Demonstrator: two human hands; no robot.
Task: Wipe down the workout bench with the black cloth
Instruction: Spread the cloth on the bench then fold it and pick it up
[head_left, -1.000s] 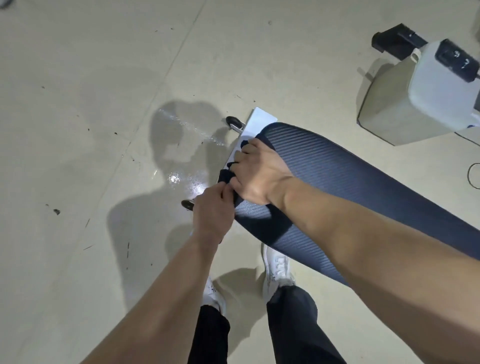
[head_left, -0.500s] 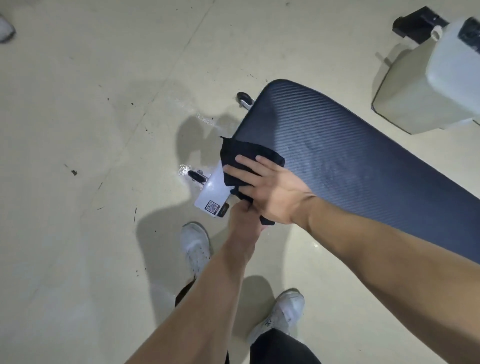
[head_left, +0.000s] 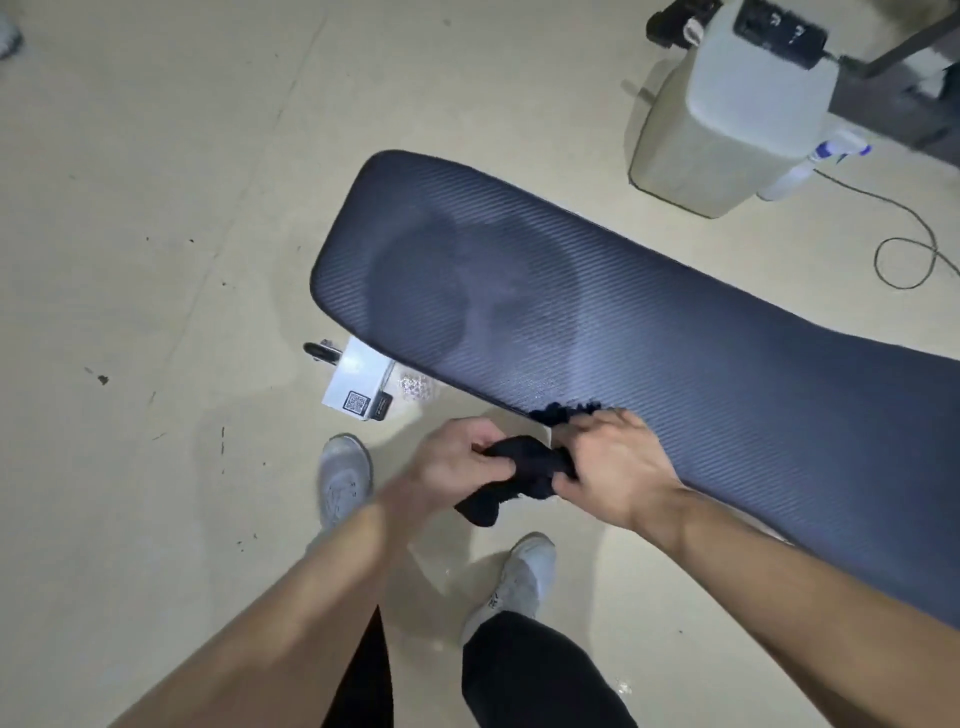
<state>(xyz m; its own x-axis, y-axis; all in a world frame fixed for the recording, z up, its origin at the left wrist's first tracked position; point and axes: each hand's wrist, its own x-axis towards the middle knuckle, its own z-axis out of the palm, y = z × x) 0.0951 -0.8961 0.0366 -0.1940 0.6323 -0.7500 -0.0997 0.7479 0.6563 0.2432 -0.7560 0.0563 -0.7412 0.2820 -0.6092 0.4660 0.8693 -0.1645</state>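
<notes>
The workout bench (head_left: 649, 332) has a dark blue ribbed pad that runs from the upper middle to the right edge. A damp, darker patch shows near its rounded end. The black cloth (head_left: 524, 473) is bunched up just off the pad's near edge, held between both hands. My left hand (head_left: 457, 462) grips the cloth's left part. My right hand (head_left: 613, 467) grips its right part, and its fingers touch the pad's edge. A fold of cloth pokes out above my right fingers onto the pad.
A white base bracket (head_left: 356, 387) with a QR sticker and a black foot sticks out under the pad's end. A pale grey machine (head_left: 727, 119) with a cable (head_left: 904, 244) stands at the upper right. My white shoes (head_left: 343, 478) are on the beige floor below.
Both hands have pulled the cloth off the pad's end and back along its near edge, where they bunch it together. The view has shifted, so the whole pad end now shows.
</notes>
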